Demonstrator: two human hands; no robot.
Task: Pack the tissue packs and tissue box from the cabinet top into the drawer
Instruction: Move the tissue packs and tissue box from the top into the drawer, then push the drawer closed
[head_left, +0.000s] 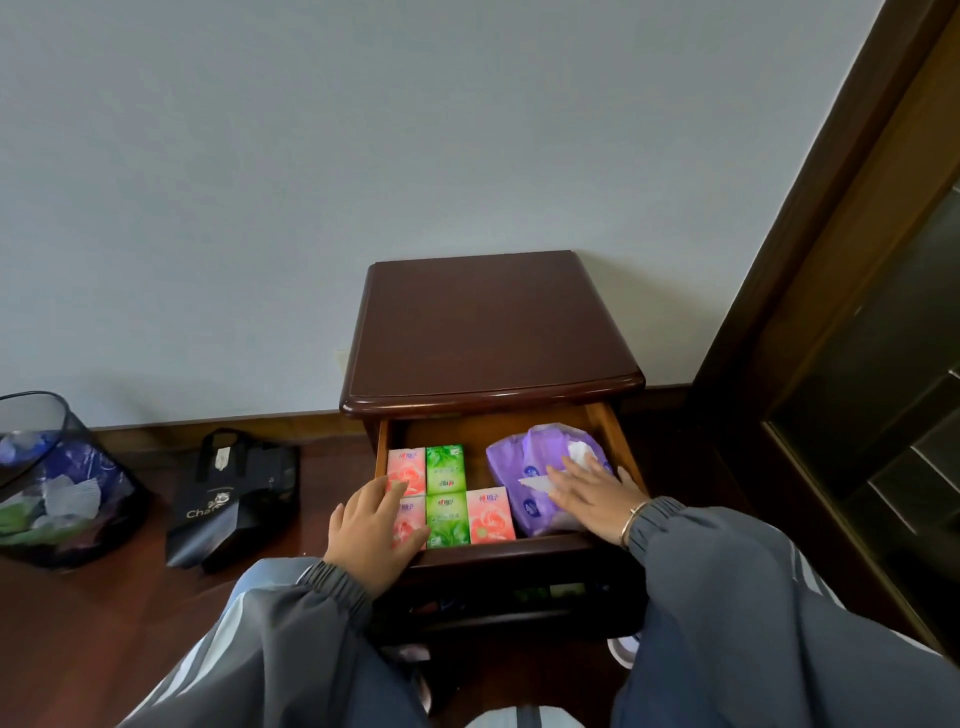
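Observation:
The dark wooden cabinet's top is bare. Its top drawer is pulled out. Inside lie pink tissue packs and green tissue packs in two rows on the left, and a purple soft tissue pack on the right with a white tissue sticking out. My left hand rests flat over the front-left pink pack and the drawer's front edge. Spread flat, my right hand presses on the purple pack. Neither hand grips anything.
A mesh waste bin with rubbish stands on the wooden floor at the left. A black shopping bag lies between it and the cabinet. A dark wooden door frame runs along the right. The wall is behind the cabinet.

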